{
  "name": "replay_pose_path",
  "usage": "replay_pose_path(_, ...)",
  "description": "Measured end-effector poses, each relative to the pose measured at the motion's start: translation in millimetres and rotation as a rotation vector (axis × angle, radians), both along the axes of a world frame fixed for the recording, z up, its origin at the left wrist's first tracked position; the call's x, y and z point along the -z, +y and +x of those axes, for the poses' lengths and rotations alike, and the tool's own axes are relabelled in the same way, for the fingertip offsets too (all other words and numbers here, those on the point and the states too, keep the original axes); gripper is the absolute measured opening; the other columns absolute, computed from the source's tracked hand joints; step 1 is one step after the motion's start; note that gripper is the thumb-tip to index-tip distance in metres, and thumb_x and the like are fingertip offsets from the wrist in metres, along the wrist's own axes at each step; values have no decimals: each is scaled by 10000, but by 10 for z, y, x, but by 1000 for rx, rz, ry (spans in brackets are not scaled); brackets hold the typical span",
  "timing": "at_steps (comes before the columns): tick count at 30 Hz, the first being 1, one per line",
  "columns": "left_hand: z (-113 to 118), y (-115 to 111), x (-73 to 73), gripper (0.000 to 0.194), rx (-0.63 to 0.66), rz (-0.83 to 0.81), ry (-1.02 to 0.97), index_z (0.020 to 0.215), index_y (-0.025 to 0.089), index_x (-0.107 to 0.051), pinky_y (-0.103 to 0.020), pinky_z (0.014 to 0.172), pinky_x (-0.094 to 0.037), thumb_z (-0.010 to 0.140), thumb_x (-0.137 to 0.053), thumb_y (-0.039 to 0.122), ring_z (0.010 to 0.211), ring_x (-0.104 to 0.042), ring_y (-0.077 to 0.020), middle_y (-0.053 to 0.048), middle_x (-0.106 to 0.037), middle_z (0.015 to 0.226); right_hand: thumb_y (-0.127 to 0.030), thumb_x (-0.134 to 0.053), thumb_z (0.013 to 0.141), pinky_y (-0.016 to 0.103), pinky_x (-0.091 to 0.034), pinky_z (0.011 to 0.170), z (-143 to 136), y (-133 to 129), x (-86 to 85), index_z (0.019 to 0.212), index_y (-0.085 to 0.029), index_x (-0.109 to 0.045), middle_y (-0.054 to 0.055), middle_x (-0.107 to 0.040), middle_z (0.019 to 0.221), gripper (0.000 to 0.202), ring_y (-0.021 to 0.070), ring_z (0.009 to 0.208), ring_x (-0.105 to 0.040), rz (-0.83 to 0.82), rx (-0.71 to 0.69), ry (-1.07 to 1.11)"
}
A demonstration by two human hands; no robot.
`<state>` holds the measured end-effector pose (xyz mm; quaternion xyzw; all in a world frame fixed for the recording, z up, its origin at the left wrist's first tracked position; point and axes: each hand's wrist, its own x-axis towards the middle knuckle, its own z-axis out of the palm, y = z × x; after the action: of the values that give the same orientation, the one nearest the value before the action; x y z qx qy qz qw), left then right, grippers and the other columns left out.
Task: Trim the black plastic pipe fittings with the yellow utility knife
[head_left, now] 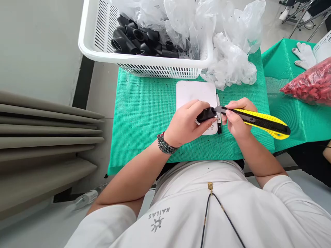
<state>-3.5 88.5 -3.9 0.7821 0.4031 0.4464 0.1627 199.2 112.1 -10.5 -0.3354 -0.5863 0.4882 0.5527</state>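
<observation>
My left hand is closed around a short black tube-shaped part, its open end turned to the right. In my right hand is a yellow and black utility knife, gripped near the front with its handle pointing right. The knife's blade tip meets the rim of the black part's opening. Under both hands lies a white flat device like a small scale on the green mesh cloth. A black and white marker-like stick rests along its right edge, partly hidden by my fingers.
A white basket at the back holds several black tube parts and crumpled clear plastic bags, which spill over its right side. Further right are a white glove and a bag of red pieces. Folded grey panels stand left.
</observation>
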Motion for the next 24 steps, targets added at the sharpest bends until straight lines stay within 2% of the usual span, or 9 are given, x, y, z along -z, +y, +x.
replay_pose_path(3, -8, 11, -18, 200, 4, -57, -33, 1075, 198, -632, -298, 704, -505, 982, -696, 363, 789, -629, -180, -44, -679, 903, -513, -840, 816, 254, -415, 378, -69, 45, -91, 836, -257, -642, -75, -587, 573, 324, 104, 387, -514, 48, 88, 115)
replay_pose_path(5, -16, 21, -31, 202, 20, -94, -54, 1075, 200, -636, -310, 718, -511, 981, -693, 369, 810, -632, -190, -55, -684, 922, -513, -855, 793, 250, -388, 355, -76, 63, -130, 809, -257, -647, -75, -591, 555, 330, 103, 362, -495, 50, 96, 124)
replay_pose_path(10, -50, 42, -54, 295, 137, -156, -52, 1054, 200, -621, -320, 723, -501, 1010, -640, 492, 788, -615, -191, -61, -683, 907, -489, -849, 811, 265, -404, 373, -13, 57, -147, 806, -265, -673, -57, -626, 566, 285, 125, 397, -524, 57, 19, 49)
replay_pose_path(14, -87, 44, -83, 433, 239, -258, -66, 1046, 195, -601, -288, 662, -468, 1030, -564, 627, 708, -583, -163, -47, -675, 856, -499, -848, 818, 288, -427, 390, 44, 54, -154, 821, -275, -701, -42, -667, 604, 268, 139, 415, -550, 54, -34, -24)
replay_pose_path(19, -117, 37, -129, 474, 356, -358, -171, 1045, 196, -596, -270, 601, -440, 1025, -552, 668, 633, -534, -141, -13, -629, 774, -492, -843, 835, 299, -443, 404, 84, 65, -188, 819, -281, -715, -46, -649, 579, 247, 147, 422, -564, 63, -83, -53)
replay_pose_path(24, -106, 21, -137, 450, 328, -340, -215, 999, 211, -576, -279, 595, -438, 1014, -577, 660, 609, -502, -138, -2, -600, 746, -439, -846, 851, 291, -434, 405, 82, 46, -223, 836, -281, -735, -44, -659, 596, 194, 141, 426, -573, 65, -109, -39)
